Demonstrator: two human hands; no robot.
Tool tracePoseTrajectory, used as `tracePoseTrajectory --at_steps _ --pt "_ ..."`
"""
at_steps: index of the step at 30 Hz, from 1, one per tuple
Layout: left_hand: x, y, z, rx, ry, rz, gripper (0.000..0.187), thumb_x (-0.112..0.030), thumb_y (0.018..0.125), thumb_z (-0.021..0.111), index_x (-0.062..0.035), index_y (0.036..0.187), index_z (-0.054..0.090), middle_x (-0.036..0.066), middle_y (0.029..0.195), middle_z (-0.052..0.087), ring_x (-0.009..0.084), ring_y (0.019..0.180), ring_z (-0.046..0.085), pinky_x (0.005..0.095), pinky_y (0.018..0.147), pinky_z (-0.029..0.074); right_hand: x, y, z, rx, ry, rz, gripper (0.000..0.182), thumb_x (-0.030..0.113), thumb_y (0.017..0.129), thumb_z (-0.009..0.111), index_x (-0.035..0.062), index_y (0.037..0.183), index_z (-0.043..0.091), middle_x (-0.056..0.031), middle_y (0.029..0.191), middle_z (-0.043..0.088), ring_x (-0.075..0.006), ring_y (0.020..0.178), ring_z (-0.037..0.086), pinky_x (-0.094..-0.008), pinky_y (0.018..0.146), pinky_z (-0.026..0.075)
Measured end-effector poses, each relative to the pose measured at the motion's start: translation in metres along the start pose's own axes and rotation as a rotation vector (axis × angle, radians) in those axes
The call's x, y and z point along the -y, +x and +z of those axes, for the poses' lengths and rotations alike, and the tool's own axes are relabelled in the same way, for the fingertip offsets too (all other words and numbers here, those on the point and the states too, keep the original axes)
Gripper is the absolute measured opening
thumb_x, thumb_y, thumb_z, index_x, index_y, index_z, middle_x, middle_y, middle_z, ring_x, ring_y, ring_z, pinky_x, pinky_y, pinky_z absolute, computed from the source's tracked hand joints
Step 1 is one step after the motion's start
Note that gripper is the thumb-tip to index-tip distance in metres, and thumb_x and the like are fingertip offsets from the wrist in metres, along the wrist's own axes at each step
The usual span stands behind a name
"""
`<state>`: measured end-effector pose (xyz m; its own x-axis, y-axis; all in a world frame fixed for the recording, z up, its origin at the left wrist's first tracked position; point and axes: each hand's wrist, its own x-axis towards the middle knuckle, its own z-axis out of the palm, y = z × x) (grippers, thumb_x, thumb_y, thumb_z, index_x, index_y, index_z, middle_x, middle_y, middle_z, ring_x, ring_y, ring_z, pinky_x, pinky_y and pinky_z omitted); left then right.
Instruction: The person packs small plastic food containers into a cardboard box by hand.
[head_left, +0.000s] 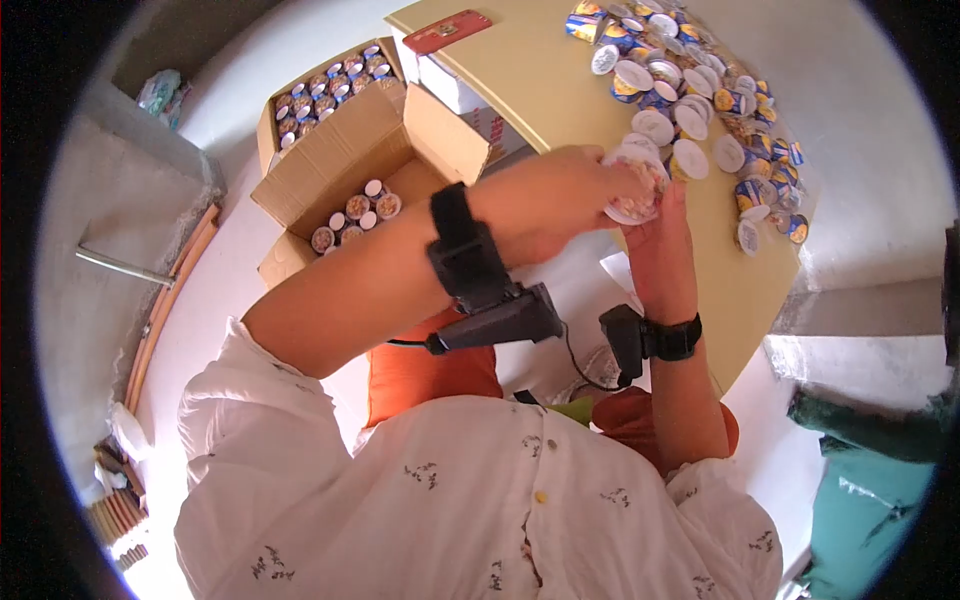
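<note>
Both of my hands meet over the near side of a yellow table. My left hand comes in from the left and closes over a small white cup with a pale, speckled top. My right hand rises from below and grips the same cup from its underside. Each wrist carries a black strap with a small black device. Just beyond the held cup lies a heap of several small cups with white lids and blue and yellow sides.
On the floor at the left stands an open cardboard box with several cups in it, and behind it a second box full of cups. A red flat object lies on a white box at the table's far corner. Orange cushions are under me.
</note>
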<state>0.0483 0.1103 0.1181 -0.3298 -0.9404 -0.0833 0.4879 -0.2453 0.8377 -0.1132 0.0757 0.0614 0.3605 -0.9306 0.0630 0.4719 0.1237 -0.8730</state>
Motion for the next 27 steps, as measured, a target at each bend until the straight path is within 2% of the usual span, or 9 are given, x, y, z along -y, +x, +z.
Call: tracePoseTrajectory --at_steps 2,4,7,12,15,17,20,22,27 --pt "-0.010 -0.010 -0.028 0.010 0.051 -0.055 0.037 -0.023 0.094 0.062 0.0066 0.117 0.058 0.011 0.116 0.064 0.0173 0.107 0.060 0.0293 0.098 0.047 -0.008 0.010 0.014 0.013 -0.016 0.033 0.046 0.036 0.105 0.039 -0.0026 0.128 0.049 -0.0116 0.126 0.055 -0.0188 0.118 0.055 -0.0334 0.102 0.044" --pt "-0.020 -0.022 -0.046 -0.038 0.072 -0.082 0.035 -0.021 0.095 0.061 0.0065 0.117 0.059 0.012 0.117 0.064 0.0185 0.109 0.061 0.0304 0.100 0.048 -0.011 0.021 0.031 0.101 -0.265 0.059 0.045 0.036 0.105 0.040 -0.0032 0.124 0.051 -0.0110 0.123 0.055 -0.0177 0.114 0.056 -0.0315 0.097 0.048" --pt "-0.040 -0.046 -0.069 -0.180 -0.029 -0.082 0.038 -0.019 0.097 0.058 0.0069 0.124 0.055 0.014 0.121 0.062 0.0208 0.113 0.060 0.0316 0.099 0.050 -0.027 0.039 0.060 0.175 -0.094 0.128 0.047 0.038 0.104 0.042 -0.0043 0.122 0.053 -0.0116 0.122 0.057 -0.0168 0.113 0.057 -0.0313 0.094 0.050" --pt "-0.041 -0.067 -0.133 -0.245 0.011 -0.080 0.042 -0.024 0.098 0.057 0.0053 0.128 0.052 0.014 0.124 0.060 0.0202 0.114 0.060 0.0289 0.097 0.052 -0.060 0.068 0.086 0.368 -0.239 0.202 0.051 0.041 0.103 0.044 -0.0055 0.122 0.053 -0.0125 0.118 0.060 -0.0164 0.109 0.059 -0.0310 0.093 0.051" --pt "-0.034 -0.078 -0.173 -0.238 0.003 -0.052 0.042 -0.026 0.098 0.059 0.0037 0.126 0.054 0.012 0.121 0.061 0.0180 0.108 0.061 0.0280 0.090 0.054 -0.088 0.083 0.097 0.451 -0.303 0.231 0.055 0.044 0.102 0.046 -0.0062 0.124 0.053 -0.0132 0.118 0.061 -0.0167 0.108 0.060 -0.0306 0.093 0.050" --pt "-0.041 -0.090 -0.179 -0.367 0.008 -0.175 0.043 -0.030 0.096 0.061 0.0019 0.124 0.055 0.010 0.116 0.063 0.0147 0.101 0.061 0.0284 0.081 0.055 -0.109 0.092 0.103 0.484 -0.320 0.251 0.058 0.046 0.101 0.047 -0.0066 0.125 0.053 -0.0136 0.118 0.061 -0.0169 0.108 0.060 -0.0305 0.094 0.050" --pt "-0.021 -0.103 -0.214 -0.521 0.057 -0.184 0.042 -0.031 0.096 0.062 0.0004 0.123 0.055 0.009 0.113 0.063 0.0134 0.097 0.060 0.0299 0.077 0.053 -0.141 0.099 0.109 0.533 -0.332 0.359 0.064 0.050 0.099 0.048 -0.0078 0.125 0.053 -0.0141 0.118 0.061 -0.0168 0.106 0.061 -0.0295 0.094 0.051" --pt "0.000 -0.111 -0.241 -0.490 -0.039 -0.194 0.042 -0.030 0.096 0.062 0.0003 0.124 0.055 0.009 0.113 0.063 0.0140 0.098 0.060 0.0310 0.079 0.053 -0.165 0.102 0.108 0.565 -0.351 0.412 0.069 0.054 0.098 0.048 -0.0086 0.126 0.052 -0.0141 0.117 0.062 -0.0167 0.103 0.062 -0.0279 0.092 0.051" --pt "0.050 -0.111 -0.265 -0.524 -0.223 -0.136 0.040 -0.029 0.098 0.059 0.0004 0.125 0.054 0.009 0.116 0.063 0.0156 0.100 0.060 0.0288 0.083 0.052 -0.216 0.106 0.092 0.556 -0.349 0.543 0.060 0.046 0.099 0.053 -0.0053 0.131 0.050 -0.0121 0.117 0.062 -0.0148 0.102 0.062 -0.0263 0.086 0.052"
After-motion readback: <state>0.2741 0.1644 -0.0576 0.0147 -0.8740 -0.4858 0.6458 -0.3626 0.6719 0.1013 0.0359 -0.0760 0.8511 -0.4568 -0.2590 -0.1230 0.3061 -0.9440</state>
